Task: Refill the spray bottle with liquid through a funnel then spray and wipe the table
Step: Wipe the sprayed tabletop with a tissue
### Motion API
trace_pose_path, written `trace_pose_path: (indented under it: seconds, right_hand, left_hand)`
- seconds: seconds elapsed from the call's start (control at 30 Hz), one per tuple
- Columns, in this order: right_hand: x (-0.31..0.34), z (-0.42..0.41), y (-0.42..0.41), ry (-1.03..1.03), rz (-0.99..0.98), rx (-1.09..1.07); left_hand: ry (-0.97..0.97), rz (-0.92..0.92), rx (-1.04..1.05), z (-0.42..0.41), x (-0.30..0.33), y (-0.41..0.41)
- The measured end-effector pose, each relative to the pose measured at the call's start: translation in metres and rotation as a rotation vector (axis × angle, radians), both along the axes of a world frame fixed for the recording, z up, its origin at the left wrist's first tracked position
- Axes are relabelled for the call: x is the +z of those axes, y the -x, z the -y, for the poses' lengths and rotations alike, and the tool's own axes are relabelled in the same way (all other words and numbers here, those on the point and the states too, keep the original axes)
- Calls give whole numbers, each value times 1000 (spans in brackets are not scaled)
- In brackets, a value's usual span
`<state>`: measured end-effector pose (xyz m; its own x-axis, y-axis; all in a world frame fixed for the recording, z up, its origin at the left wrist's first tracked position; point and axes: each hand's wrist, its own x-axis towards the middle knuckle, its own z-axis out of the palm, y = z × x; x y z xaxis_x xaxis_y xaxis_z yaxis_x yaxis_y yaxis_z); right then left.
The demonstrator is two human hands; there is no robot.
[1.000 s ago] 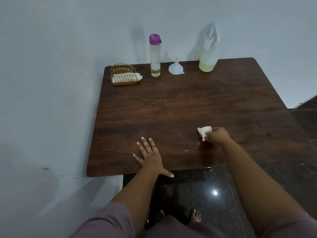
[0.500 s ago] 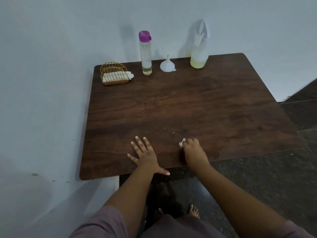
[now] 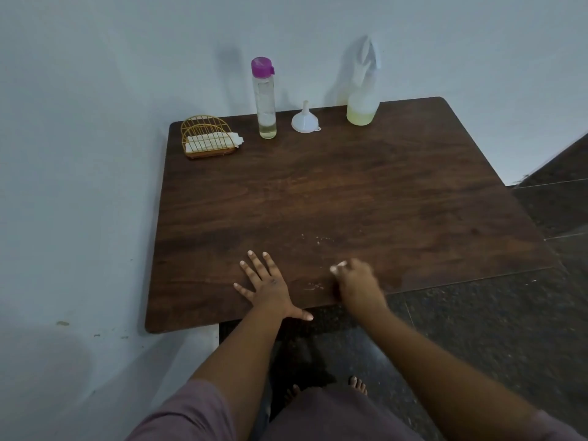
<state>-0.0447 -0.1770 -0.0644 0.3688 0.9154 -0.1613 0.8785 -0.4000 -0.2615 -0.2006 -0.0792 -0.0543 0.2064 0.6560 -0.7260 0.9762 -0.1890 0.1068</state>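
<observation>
My left hand (image 3: 266, 286) lies flat near the front edge of the table (image 3: 350, 192), fingers spread, holding nothing. Just beside it my right hand (image 3: 358, 283) is curled round a small white tissue (image 3: 338, 266), pressed to the wood. I judge I am in the wiping step. Tiny specks (image 3: 318, 238) lie just beyond, so the next stroke should go forward over them. Along the far edge stand a napkin holder (image 3: 206, 136), a tall bottle (image 3: 264, 98), the funnel (image 3: 305, 119) and the spray bottle (image 3: 363, 87).
</observation>
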Motion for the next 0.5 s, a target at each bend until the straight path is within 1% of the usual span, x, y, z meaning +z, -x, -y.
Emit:
trace_pose_path:
  seconds: [0.07, 0.1, 0.13, 0.17, 0.2, 0.23, 0.27, 0.3, 0.33, 0.37, 0.43, 0.5]
  right_hand:
    - [-4, 7, 49, -34, -102, 257]
    - [-7, 9, 64, -51, -165, 341]
    - [-5, 7, 73, -77, -242, 362]
    - [-7, 2, 71, -107, -351, 313]
    - [-6, -6, 62, -159, -478, 186]
    - [-1, -16, 45, -206, -612, -6]
    - [3, -28, 21, -252, -686, -200]
    - [6, -39, -6, -284, -689, -362]
    - [8, -50, -32, -278, -625, -463]
    - [10, -59, -53, -238, -525, -496]
    - [6, -72, -72, -102, -340, -404]
    - [1, -77, -58, -19, -209, -200]
  left_hand:
    - [-34, 21, 30, 1, -3, -3]
    - [-55, 38, 48, 1, -4, -3]
    - [-68, 46, 39, 1, -4, 0]
    - [-71, 45, 3, 0, -3, 5]
    - [-49, 35, -71, -2, -4, 12]
    - [-33, 28, -145, -3, -2, 20]
    - [-34, 31, -199, -5, 1, 28]
    - [-46, 37, -233, -7, 3, 36]
    - [-63, 42, -255, -10, 4, 42]
    - [-79, 50, -273, -13, 7, 45]
    - [-100, 61, -292, -19, 10, 47]
    - [-110, 61, -297, -24, 12, 48]
